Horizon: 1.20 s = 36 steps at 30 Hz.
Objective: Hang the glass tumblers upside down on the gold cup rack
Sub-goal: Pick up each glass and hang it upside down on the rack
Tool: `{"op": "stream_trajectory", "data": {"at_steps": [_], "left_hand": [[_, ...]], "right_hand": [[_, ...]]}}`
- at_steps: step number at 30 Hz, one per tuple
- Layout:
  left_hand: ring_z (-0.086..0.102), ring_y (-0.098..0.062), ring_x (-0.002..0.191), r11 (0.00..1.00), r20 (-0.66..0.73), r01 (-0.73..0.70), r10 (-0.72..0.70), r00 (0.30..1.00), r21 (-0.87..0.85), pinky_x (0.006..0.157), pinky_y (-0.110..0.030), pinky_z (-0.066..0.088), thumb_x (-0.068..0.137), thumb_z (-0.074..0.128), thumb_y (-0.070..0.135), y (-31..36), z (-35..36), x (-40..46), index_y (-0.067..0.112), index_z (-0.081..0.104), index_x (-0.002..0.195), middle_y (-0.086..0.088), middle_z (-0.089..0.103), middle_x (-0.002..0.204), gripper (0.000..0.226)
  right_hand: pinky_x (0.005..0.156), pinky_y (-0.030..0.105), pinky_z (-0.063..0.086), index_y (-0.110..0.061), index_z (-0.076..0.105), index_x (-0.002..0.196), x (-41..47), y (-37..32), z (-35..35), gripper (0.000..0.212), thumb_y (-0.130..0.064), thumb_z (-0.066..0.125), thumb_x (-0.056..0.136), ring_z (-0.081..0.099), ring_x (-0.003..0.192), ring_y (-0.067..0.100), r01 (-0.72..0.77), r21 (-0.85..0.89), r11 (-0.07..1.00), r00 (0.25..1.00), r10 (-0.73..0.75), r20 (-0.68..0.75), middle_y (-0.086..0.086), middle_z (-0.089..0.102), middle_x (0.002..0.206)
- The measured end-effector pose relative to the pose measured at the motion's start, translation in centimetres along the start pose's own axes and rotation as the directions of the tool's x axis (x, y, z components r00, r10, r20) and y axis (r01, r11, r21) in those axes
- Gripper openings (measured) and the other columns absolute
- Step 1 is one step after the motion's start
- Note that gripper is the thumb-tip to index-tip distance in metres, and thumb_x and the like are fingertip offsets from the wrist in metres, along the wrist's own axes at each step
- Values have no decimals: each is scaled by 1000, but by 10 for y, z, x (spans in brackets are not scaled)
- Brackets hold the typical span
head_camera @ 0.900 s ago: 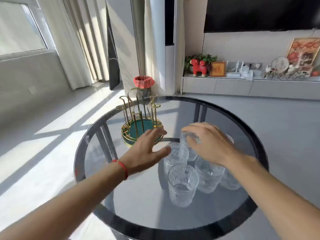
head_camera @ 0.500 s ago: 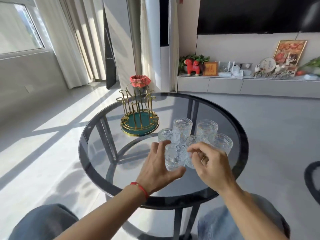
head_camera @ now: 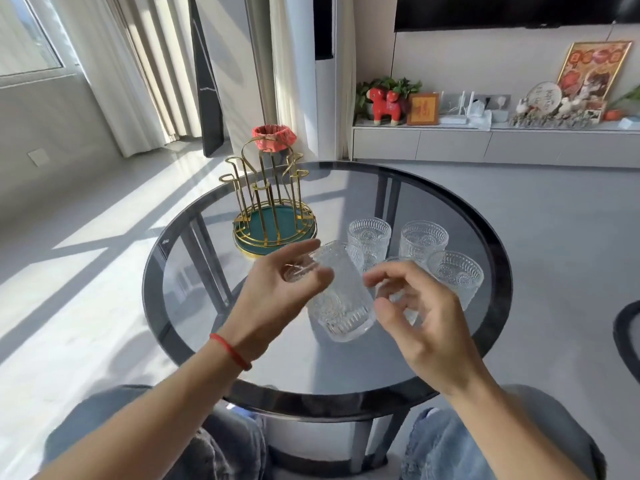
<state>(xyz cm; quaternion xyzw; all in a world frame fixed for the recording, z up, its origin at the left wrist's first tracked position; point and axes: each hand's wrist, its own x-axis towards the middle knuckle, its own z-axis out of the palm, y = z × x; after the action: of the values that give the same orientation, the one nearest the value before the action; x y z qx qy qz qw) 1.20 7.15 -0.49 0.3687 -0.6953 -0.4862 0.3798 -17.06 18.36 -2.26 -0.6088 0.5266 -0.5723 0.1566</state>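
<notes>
- We are at the first pick: our left hand [head_camera: 277, 292] is closed around one glass [head_camera: 337, 296], thumb and fingers pinching it near one end, and the glass is lifted off the table and tilted, its far end pointing down toward us.
- Our right hand [head_camera: 412, 317] sits just beside that glass at its 3 o'clock, fingers curled and loosely spread; it may be brushing the glass or the one behind it, but we cannot tell whether it grips anything.
- The rack [head_camera: 273, 209] stands at about 11 o'clock on the round table [head_camera: 485, 323], all its gold prongs bare, so we judge that no glass is hung yet.
- Four more glasses wait upright, bunched at about 1 o'clock from the held one: one [head_camera: 369, 237] just behind it, one [head_camera: 423, 240] farther right, one [head_camera: 454, 275] nearest the right rim, and one [head_camera: 398, 268] largely hidden by our right fingers.
- Next, as we judge it, the glass must be turned fully mouth-down, carried up and left toward 11 o'clock, then lowered over a prong.
- The prong tips stand tall and close together, so the mouth needs to come down straight over one tip without knocking its neighbours.
- Room is good on the left half of the table, which is bare glass between us and the rack; the standing glasses crowd the right.
- The rack sits near the table's far left edge, so a sideways push there could slide it toward the rim.
</notes>
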Motion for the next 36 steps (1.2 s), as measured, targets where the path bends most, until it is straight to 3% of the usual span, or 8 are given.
{"op": "stream_trajectory", "data": {"at_steps": [4, 9, 11, 13, 15, 17, 29, 36], "left_hand": [[68, -34, 110, 823, 57, 192, -192, 980, -535, 97, -56, 58, 77, 70, 36, -1, -8, 39, 5, 73, 118, -22, 71, 114, 52], [71, -32, 116, 686, 153, 221, -160, 975, -693, 94, -45, 61, 99, 59, 42, -22, -16, 77, 11, 67, 128, -15, 73, 127, 44], [74, -29, 105, 835, -18, 117, -151, 988, -537, 89, -45, 63, 100, 54, 53, -40, -17, 86, 14, 72, 118, -12, 78, 112, 47], [70, -27, 98, 1000, -243, -6, 2, 970, -13, 84, -42, 60, 97, 50, 51, -64, -21, 90, 15, 69, 108, -8, 75, 101, 43], [58, -30, 114, 811, -208, 6, 143, 968, 585, 94, -42, 49, 94, 55, 38, -93, -21, 90, 14, 61, 118, -8, 66, 119, 34], [37, -38, 139, 527, -104, 57, 59, 993, 848, 115, -50, 33, 93, 54, 40, -116, -13, 89, 14, 46, 143, -16, 45, 150, 57], [22, -56, 150, 439, -135, 110, 26, 991, 892, 115, -76, 23, 88, 44, 58, -146, 3, 96, 28, 37, 159, -24, 30, 165, 77], [6, -56, 153, 463, -118, 105, -1, 993, 880, 119, -74, 9, 93, 37, 58, -148, 2, 97, 32, 15, 164, -22, 8, 172, 79]], "right_hand": [[105, 34, 44, -26, 52, 138, 43, -10, 23, 51, -42, 65, 92, 49, 132, 17, 5, -168, 986, 998, 5, 62, -6, 53, 138], [109, 44, 44, -30, 43, 144, 106, -3, 43, 59, -44, 69, 93, 55, 129, 15, -169, -204, 964, 984, 176, 17, -9, 52, 145], [104, 49, 48, -31, 43, 143, 127, 6, 41, 60, -50, 68, 93, 63, 122, 26, -201, -223, 954, 979, 204, -11, -7, 53, 143], [103, 53, 50, -34, 43, 142, 150, 15, 34, 58, -55, 66, 93, 65, 118, 33, -230, -248, 941, 973, 216, -84, -5, 51, 142], [103, 54, 50, -36, 42, 142, 182, 21, 29, 56, -55, 62, 94, 62, 119, 32, -257, -267, 929, 960, 213, -184, -5, 48, 141], [105, 53, 49, -31, 41, 148, 223, 25, 26, 56, -49, 60, 98, 55, 125, 23, -271, -258, 928, 943, 202, -263, -5, 45, 142], [105, 49, 50, -11, 35, 153, 402, 42, 118, 81, -47, 70, 89, 52, 131, 30, -211, -482, 850, 959, 276, 68, 10, 44, 153], [76, 38, 61, -28, 70, 95, 415, 50, 152, 47, -36, 91, 54, 62, 98, 22, -227, -549, 804, 844, 444, 301, 1, 63, 109]]}}
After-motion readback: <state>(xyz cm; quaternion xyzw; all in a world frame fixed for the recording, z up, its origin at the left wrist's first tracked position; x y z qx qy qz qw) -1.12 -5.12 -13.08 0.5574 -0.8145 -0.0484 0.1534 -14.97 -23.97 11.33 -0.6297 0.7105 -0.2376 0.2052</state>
